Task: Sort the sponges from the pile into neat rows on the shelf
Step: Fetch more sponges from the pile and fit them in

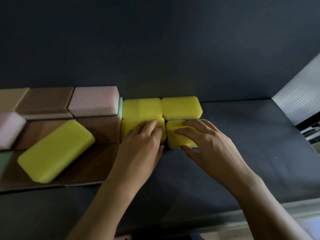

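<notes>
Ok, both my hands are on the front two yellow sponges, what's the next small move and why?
Probably nudge the front right yellow sponge leftward with the right hand. A dark gap shows between it and the front left yellow sponge under the left hand, and it sits slightly right of the back right yellow sponge.

The left hand and right hand lie palms down side by side, fingers extended forward.
</notes>
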Motion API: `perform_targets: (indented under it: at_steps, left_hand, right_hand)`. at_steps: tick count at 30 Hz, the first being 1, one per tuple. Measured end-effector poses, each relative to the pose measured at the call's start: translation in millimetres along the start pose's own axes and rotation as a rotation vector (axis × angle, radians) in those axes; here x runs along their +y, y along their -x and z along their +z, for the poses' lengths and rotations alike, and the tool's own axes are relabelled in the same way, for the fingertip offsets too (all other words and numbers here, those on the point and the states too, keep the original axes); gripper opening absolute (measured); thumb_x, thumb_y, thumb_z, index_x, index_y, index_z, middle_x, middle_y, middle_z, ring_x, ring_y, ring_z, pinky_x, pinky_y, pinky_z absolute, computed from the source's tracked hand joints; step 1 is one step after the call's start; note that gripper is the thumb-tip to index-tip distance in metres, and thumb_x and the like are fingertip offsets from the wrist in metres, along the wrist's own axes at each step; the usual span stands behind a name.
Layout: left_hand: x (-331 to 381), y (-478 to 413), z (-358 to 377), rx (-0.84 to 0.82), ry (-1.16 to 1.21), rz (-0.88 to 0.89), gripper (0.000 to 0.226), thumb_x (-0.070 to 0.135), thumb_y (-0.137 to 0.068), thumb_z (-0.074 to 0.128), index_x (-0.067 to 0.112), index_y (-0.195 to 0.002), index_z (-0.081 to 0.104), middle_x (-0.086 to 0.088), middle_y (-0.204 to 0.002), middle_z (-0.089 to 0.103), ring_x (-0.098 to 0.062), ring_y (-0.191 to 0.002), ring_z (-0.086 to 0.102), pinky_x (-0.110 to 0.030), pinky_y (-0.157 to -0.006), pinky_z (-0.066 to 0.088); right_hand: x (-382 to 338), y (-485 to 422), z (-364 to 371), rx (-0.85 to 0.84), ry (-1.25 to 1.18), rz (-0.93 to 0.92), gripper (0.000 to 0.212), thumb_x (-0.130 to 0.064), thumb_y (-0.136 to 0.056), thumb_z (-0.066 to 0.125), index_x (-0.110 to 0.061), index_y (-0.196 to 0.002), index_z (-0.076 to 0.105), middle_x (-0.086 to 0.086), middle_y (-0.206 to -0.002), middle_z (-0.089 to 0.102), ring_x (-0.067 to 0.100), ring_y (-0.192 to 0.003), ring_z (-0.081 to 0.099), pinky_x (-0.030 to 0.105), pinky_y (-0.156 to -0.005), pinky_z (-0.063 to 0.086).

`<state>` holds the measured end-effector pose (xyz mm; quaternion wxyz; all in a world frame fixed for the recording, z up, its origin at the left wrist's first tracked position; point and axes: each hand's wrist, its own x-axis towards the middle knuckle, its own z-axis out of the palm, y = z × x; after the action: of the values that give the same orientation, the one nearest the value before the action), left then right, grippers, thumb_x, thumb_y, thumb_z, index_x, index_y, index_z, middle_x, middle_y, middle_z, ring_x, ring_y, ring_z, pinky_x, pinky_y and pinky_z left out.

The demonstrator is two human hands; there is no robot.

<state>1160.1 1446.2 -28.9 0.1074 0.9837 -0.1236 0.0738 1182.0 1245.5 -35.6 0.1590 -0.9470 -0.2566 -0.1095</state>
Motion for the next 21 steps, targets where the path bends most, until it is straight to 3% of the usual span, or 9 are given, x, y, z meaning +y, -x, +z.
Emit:
perform_targets:
  at_steps: [15, 21]
  left_hand:
    - [-1, 0, 7, 0.024, -0.016, 0.000, 0.043, 0.018, -0.078, 0.078, 0.009, -0.118, 0.065, -0.009, -0.130, 0.059, -0.030, -0.115, 0.059, -0.039, -0.088, 0.054]
    - [0, -1, 5, 0.025, 0.001, -0.016, 0.044, 0.019, -0.075, 0.081, 0.010, -0.115, 0.066, -0.007, -0.128, 0.061, -0.026, -0.112, 0.061, -0.034, -0.086, 0.054]
  right_hand:
    - [3, -14, 8, 0.015, -0.051, 0.007, 0.044, -0.021, -0.079, 0.078, -0.034, -0.119, 0.066, -0.009, -0.127, 0.059, 0.016, -0.116, 0.055, 0.039, -0.068, 0.059]
    - [5, -17, 8, 0.010, -0.076, 0.012, 0.045, -0.019, -0.078, 0.079, -0.034, -0.118, 0.067, -0.010, -0.127, 0.059, 0.017, -0.115, 0.056, 0.039, -0.069, 0.059]
